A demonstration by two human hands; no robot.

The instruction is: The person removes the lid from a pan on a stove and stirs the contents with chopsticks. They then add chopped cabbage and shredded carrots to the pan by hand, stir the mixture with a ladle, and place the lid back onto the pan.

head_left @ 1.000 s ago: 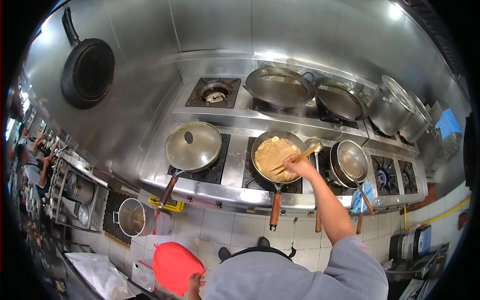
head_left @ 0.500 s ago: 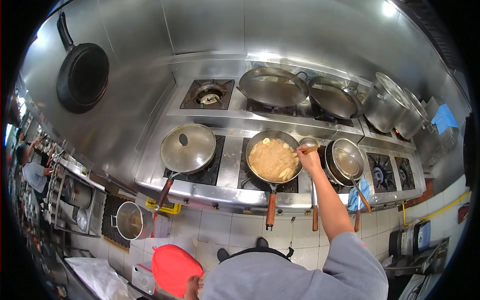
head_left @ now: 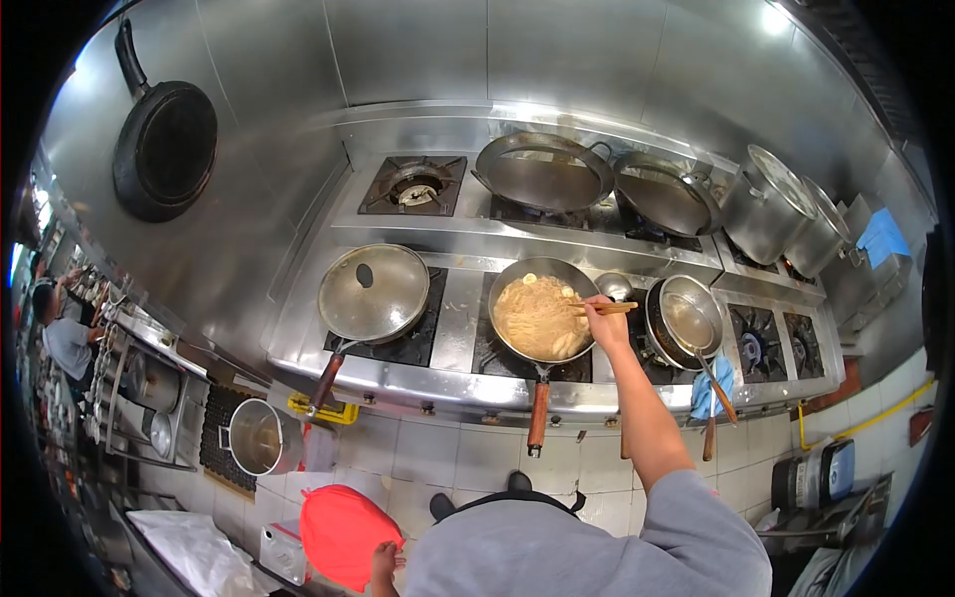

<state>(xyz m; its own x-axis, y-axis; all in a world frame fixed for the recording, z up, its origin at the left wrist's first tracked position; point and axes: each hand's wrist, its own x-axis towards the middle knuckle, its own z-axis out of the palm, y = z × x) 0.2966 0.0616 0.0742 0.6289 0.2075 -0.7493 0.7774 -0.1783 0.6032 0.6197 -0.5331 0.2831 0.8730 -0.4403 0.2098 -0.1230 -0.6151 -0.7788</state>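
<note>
Wooden chopsticks (head_left: 619,308) are gripped in my right hand (head_left: 603,320), which is over the right rim of a frying pan (head_left: 541,362). Their tips reach into the pale, brothy food (head_left: 537,316) in this pan, where light round slices and strips show. The pan's wooden handle points towards me. My left hand (head_left: 386,559) hangs low by my side, near a red rounded thing (head_left: 343,532) whose kind I cannot make out. Its fingers look loosely apart, with nothing seen in them.
A lidded pan (head_left: 374,298) stands left on the stove. To the right are a ladle (head_left: 615,287) and stacked pans with a strainer (head_left: 690,313). Large pans (head_left: 542,179) and tall pots (head_left: 764,211) line the back. A metal pot (head_left: 261,438) is low left; a person (head_left: 68,343) is far left.
My right hand has moved slightly left and down, and the chopsticks now show more clearly, with tips in the food. My left hand has barely shifted.
</note>
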